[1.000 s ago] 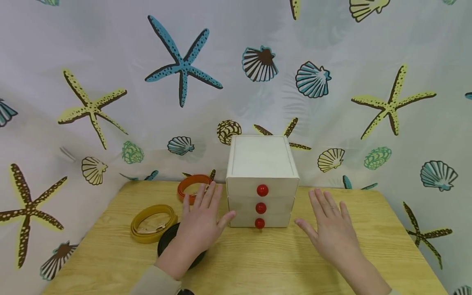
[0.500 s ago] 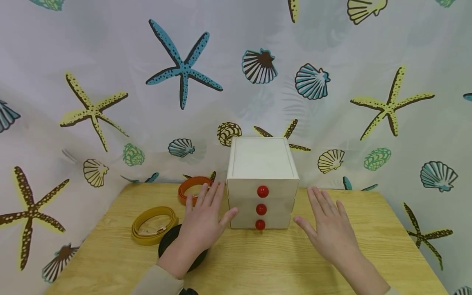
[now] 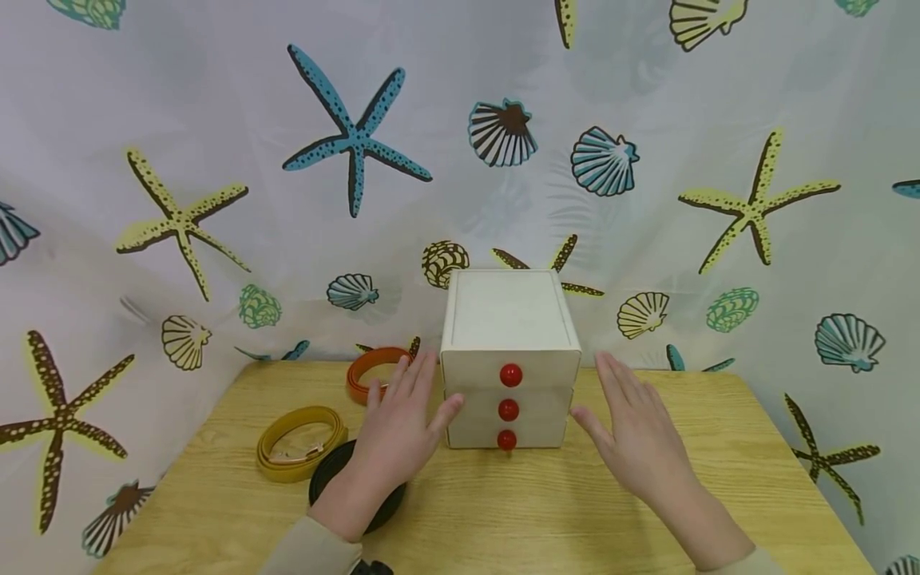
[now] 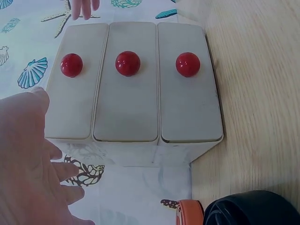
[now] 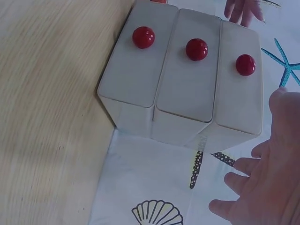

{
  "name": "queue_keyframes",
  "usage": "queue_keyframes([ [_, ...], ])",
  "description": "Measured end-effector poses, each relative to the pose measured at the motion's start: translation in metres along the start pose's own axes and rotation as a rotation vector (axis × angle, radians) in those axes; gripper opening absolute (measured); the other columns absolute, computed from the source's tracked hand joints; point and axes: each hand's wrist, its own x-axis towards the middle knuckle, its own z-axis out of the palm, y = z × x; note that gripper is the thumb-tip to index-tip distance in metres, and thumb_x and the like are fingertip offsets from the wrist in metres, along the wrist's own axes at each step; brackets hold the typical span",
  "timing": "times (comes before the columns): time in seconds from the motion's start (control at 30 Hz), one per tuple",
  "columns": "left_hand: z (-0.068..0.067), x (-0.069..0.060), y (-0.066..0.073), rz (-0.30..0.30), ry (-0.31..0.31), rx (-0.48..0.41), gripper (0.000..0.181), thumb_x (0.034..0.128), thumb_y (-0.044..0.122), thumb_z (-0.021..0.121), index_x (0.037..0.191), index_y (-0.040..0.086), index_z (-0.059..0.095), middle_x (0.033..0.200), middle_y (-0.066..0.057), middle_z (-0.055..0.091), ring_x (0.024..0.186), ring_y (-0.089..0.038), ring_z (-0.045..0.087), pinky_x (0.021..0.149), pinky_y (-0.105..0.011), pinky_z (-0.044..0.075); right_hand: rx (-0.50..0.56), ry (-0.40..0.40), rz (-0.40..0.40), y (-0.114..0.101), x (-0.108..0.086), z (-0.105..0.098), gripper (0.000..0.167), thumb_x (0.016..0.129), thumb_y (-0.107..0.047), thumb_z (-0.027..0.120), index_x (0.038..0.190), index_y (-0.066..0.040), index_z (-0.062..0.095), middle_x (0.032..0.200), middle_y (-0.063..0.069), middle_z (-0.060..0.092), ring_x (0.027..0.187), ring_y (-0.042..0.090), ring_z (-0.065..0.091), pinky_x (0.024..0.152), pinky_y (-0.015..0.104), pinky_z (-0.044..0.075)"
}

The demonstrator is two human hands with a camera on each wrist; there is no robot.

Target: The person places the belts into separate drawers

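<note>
A white box with three drawers [image 3: 512, 311] stands at the back middle of the table, each drawer front bearing a red knob [image 3: 511, 375]. My left hand [image 3: 395, 431] hovers left of the box with fingers spread and straight, holding nothing. On its other side my right hand [image 3: 640, 435] is held with straight fingers, also bare of any object. Both wrist views show the drawer fronts [image 4: 125, 103] [image 5: 185, 89] closed, with a hand beside the box. Whether either hand touches the box cannot be told for the left; the right stands apart from it.
On the left of the wooden table [image 3: 503, 511] lie a coiled yellow belt [image 3: 269, 459] and, farther back, an orange one [image 3: 355, 391]. A black coil [image 3: 388, 511] is partly under my left forearm. A curtain with shells and starfish [image 3: 503, 216] hangs behind.
Both hands have turned slightly more edge-on and drawn a little nearer the box. The head view has shifted slightly; the box and coils stay in place.
</note>
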Motion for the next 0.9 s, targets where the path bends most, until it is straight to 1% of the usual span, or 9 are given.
queue_keyframes([
  [0.1, 0.000, 0.002, 0.001, 0.003, 0.010, -0.022, 0.086, 0.1145, 0.056, 0.053, 0.177, 0.008, 0.019, 0.182, -0.014, 0.020, 0.167, -0.042, 0.014, 0.126, -0.079, 0.008, 0.048, 0.011, -0.009, -0.002, 0.004, -0.001, 0.083, 0.116, -0.049, 0.054, 0.175, -0.002, 0.018, 0.180, 0.020, 0.023, 0.164, 0.044, 0.025, 0.130, 0.067, 0.020],
  [0.2, 0.000, 0.004, 0.002, 0.009, 0.023, -0.047, 0.084, 0.1149, 0.054, 0.053, 0.177, 0.009, 0.019, 0.182, -0.014, 0.021, 0.167, -0.042, 0.015, 0.126, -0.079, 0.008, 0.100, 0.008, -0.004, -0.004, 0.008, -0.002, 0.083, 0.117, -0.050, 0.052, 0.176, -0.004, 0.016, 0.181, 0.019, 0.022, 0.164, 0.045, 0.025, 0.130, 0.066, 0.022],
  [0.3, -0.001, 0.006, 0.004, 0.010, 0.032, -0.074, 0.083, 0.1156, 0.053, 0.053, 0.177, 0.009, 0.019, 0.182, -0.013, 0.022, 0.167, -0.041, 0.016, 0.126, -0.079, 0.009, 0.145, 0.004, 0.011, -0.007, 0.013, -0.004, 0.083, 0.117, -0.053, 0.048, 0.177, -0.007, 0.014, 0.182, 0.018, 0.020, 0.164, 0.045, 0.024, 0.128, 0.067, 0.025],
  [0.43, -0.002, 0.008, 0.006, 0.004, 0.039, -0.106, 0.082, 0.1160, 0.052, 0.052, 0.177, 0.008, 0.018, 0.181, -0.014, 0.024, 0.167, -0.041, 0.018, 0.127, -0.078, 0.009, 0.223, -0.009, 0.028, -0.014, 0.019, -0.008, 0.081, 0.118, -0.052, 0.046, 0.177, -0.007, 0.013, 0.182, 0.019, 0.019, 0.164, 0.047, 0.024, 0.125, 0.071, 0.028],
  [0.57, -0.002, 0.009, 0.008, -0.006, 0.050, -0.158, 0.082, 0.1161, 0.049, 0.054, 0.176, 0.005, 0.020, 0.178, -0.018, 0.031, 0.166, -0.043, 0.022, 0.126, -0.079, 0.011, 0.353, -0.051, 0.063, -0.019, 0.027, -0.008, 0.079, 0.119, -0.050, 0.044, 0.178, -0.011, 0.008, 0.183, 0.018, 0.015, 0.165, 0.046, 0.019, 0.125, 0.073, 0.024],
  [0.7, -0.001, 0.012, 0.012, -0.006, 0.061, -0.194, 0.081, 0.1159, 0.046, 0.056, 0.175, 0.005, 0.019, 0.175, -0.021, 0.036, 0.164, -0.043, 0.026, 0.125, -0.080, 0.012, 0.481, -0.091, 0.094, -0.022, 0.034, -0.006, 0.079, 0.120, -0.052, 0.041, 0.178, -0.015, 0.004, 0.183, 0.017, 0.013, 0.166, 0.044, 0.015, 0.128, 0.070, 0.019],
  [0.8, 0.001, 0.013, 0.015, -0.004, 0.069, -0.206, 0.083, 0.1156, 0.045, 0.057, 0.175, 0.003, 0.018, 0.174, -0.022, 0.036, 0.163, -0.043, 0.030, 0.124, -0.080, 0.013, 0.532, -0.105, 0.108, -0.024, 0.037, -0.005, 0.078, 0.119, -0.053, 0.040, 0.179, -0.016, 0.004, 0.183, 0.017, 0.014, 0.166, 0.043, 0.015, 0.129, 0.067, 0.018],
  [0.9, 0.002, 0.014, 0.017, -0.009, 0.073, -0.213, 0.086, 0.1149, 0.046, 0.059, 0.174, -0.001, 0.018, 0.174, -0.024, 0.035, 0.162, -0.042, 0.032, 0.125, -0.079, 0.014, 0.546, -0.103, 0.128, -0.026, 0.037, -0.007, 0.078, 0.119, -0.054, 0.040, 0.179, -0.017, 0.007, 0.182, 0.018, 0.018, 0.166, 0.043, 0.018, 0.128, 0.069, 0.019],
])
